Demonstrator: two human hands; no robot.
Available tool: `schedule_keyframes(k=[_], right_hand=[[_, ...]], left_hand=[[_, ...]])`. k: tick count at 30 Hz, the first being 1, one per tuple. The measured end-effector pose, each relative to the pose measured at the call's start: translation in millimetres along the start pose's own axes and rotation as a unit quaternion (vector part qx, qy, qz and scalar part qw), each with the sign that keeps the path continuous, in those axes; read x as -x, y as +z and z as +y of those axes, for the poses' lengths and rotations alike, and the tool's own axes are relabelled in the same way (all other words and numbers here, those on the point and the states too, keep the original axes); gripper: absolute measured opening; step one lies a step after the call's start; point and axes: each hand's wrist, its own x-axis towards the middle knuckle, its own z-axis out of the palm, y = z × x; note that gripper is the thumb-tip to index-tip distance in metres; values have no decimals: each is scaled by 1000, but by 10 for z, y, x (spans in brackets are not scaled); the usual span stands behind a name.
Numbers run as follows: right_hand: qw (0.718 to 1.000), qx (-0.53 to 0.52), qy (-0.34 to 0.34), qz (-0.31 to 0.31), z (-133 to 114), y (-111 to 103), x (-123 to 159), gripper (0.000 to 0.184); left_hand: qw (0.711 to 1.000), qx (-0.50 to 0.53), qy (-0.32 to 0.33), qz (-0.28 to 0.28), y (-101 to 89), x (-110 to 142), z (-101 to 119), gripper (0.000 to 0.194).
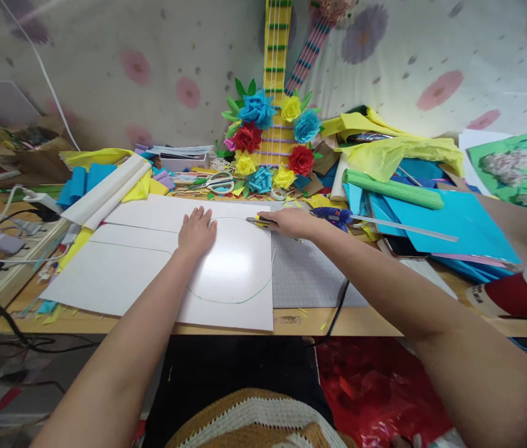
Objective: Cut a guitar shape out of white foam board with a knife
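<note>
A large white board [226, 314] lies on the table, marked with a drawn outline of a rounded body and a long neck. My left hand [196, 231] rests flat on the board, fingers spread, just left of the rounded outline. In my right hand [286, 222] is a yellow and black utility knife [260, 220], its tip at the upper right part of the curved line. Under the board's right side shows a grey cutting mat [314, 274].
A paper-flower guitar [278, 134] leans on the wall behind. Scissors [219, 182] lie below it. To the right are a blue glue gun [333, 216], a green crepe roll [392, 188], blue sheets [454, 224] and a paper cup [519, 292]. Cables and chargers [6, 242] crowd the left.
</note>
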Motion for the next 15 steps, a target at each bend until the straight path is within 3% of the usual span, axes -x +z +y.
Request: schedule_keyframes(k=[15], right_hand=[[1000,4,22,-19,-80,-27,143,52]], left_hand=[[1000,-6,2,8,27,-3,-8,52]])
